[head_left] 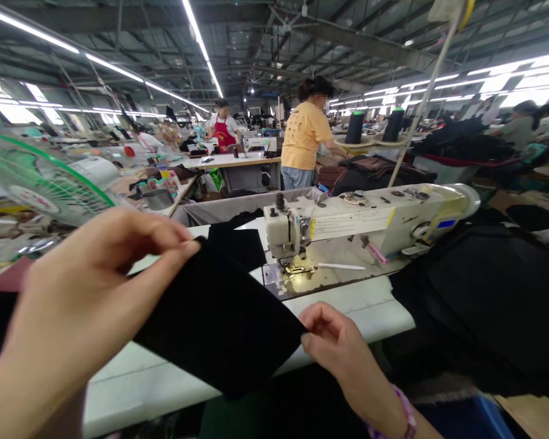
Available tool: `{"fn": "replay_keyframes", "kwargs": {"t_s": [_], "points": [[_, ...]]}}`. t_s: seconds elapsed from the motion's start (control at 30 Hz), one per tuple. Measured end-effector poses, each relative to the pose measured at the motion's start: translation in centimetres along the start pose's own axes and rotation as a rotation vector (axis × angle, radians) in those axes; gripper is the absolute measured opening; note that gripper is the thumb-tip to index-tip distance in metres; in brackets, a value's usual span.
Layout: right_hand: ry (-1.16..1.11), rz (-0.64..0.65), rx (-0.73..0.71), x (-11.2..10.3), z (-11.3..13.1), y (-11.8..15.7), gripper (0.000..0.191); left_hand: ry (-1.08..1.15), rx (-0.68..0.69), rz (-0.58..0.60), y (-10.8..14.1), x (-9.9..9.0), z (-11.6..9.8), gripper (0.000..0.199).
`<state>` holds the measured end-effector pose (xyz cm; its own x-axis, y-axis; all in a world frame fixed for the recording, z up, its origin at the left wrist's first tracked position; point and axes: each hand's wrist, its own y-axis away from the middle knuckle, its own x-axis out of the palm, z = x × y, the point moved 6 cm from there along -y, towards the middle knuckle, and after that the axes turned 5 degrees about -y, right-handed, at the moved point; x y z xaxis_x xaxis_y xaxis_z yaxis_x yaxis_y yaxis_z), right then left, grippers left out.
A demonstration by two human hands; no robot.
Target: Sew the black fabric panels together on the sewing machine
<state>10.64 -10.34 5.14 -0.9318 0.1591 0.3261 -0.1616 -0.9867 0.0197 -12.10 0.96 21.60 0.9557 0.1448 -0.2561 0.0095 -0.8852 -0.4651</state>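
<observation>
A black fabric piece (224, 317) is stretched between my two hands, above the front of the pale sewing table (155, 390). My left hand (105, 286) is closed, pinching its upper left corner between thumb and fingertips. At the right corner, my right hand (333, 341) grips the edge in a pinch, with a purple band on the wrist. Just beyond the cloth stands a sewing machine (348, 222), its needle area lit. More black fabric (242, 247) lies on the table left of the needle, partly hidden behind the held piece.
A white pen-like stick (341, 266) lies on the machine bed. Black fabric (485, 299) is heaped at the right. A green-rimmed fan (46, 183) stands at the left. Beyond the machine are a person in a yellow shirt (304, 134) and another in a red apron (224, 131).
</observation>
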Motion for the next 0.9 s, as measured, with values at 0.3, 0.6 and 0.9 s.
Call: {"fn": "replay_keyframes", "kwargs": {"t_s": [0.3, 0.6, 0.9], "points": [[0.338, -0.171, -0.074, -2.3, -7.8, 2.9, 0.007, -0.339, 0.058, 0.849, 0.5, 18.2, 14.5, 0.014], [0.869, 0.109, -0.652, -3.4, -6.0, 3.9, 0.026, -0.254, 0.045, 0.780, 2.6, 18.8, 18.3, 0.005], [1.054, 0.063, -0.734, -2.7, -5.0, 1.6, 0.020, -0.374, -0.005, 0.682, -0.3, 21.8, 19.4, 0.015]]}}
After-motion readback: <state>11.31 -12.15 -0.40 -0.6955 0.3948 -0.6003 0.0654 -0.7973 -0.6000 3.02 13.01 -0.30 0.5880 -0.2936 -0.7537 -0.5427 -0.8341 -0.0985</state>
